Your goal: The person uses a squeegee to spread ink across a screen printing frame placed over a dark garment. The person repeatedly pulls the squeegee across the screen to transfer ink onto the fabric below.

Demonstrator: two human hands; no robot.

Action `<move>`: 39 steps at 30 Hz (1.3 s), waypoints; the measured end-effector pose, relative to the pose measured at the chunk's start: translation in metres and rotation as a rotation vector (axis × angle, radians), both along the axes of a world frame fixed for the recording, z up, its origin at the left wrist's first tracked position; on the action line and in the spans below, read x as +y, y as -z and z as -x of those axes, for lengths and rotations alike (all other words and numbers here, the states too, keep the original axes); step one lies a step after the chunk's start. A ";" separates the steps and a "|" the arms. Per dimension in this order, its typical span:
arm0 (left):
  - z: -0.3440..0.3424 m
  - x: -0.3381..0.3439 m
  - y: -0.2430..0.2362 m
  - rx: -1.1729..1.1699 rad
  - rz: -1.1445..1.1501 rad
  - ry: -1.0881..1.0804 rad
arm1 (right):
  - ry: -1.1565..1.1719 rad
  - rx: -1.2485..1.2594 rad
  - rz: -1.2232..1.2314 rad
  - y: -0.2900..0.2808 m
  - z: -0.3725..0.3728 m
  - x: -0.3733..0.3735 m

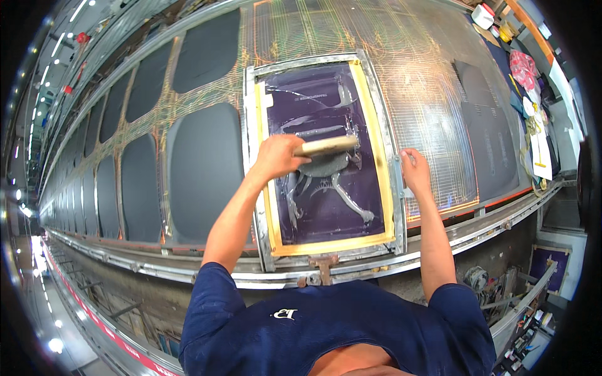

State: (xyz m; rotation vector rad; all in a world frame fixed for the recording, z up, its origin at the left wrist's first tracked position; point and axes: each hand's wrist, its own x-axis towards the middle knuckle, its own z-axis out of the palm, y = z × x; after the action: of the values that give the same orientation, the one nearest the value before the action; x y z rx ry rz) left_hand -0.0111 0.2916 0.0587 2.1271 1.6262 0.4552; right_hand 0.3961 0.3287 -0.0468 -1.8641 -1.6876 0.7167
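Note:
My left hand [280, 156] is closed around the end of a squeegee [326, 146] with a pale wooden handle. The squeegee lies across the middle of a dark purple printing screen [316, 219], where grey, shiny ink [351, 199] is smeared in streaks and a pool. Yellow tape lines the inside of the screen's metal frame [252, 135]. My right hand [415, 170] is at the frame's right side, beside a metal bracket [397, 174]. Its fingers are curled, and whatever they may grip is hidden.
Several black rounded panels [205, 172] lie in rows on the long table to the left. Orange and yellow lines mark the table surface [433, 125] at right. A metal rail [188, 272] runs along the near edge. Rags, bags and containers [483, 15] crowd the far right.

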 end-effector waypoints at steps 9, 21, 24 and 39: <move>0.025 0.095 -0.009 -0.050 0.060 0.071 | -0.683 -0.277 -0.457 -0.139 0.133 0.080; 0.114 -0.066 -0.012 0.272 0.593 -0.442 | -0.659 -0.301 -0.281 -0.117 0.132 0.087; 0.085 -0.103 -0.002 0.440 0.831 -0.278 | -0.679 -0.312 -0.279 -0.118 0.123 0.081; 0.078 -0.083 -0.056 -0.022 0.159 -0.257 | -0.677 -0.118 -0.405 -0.095 0.082 0.066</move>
State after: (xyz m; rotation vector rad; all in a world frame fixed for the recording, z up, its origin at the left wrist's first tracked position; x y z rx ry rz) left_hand -0.0895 0.2085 0.1148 1.8018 1.8658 0.4108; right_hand 0.3142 0.3946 0.0486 -1.0676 -2.3604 0.4548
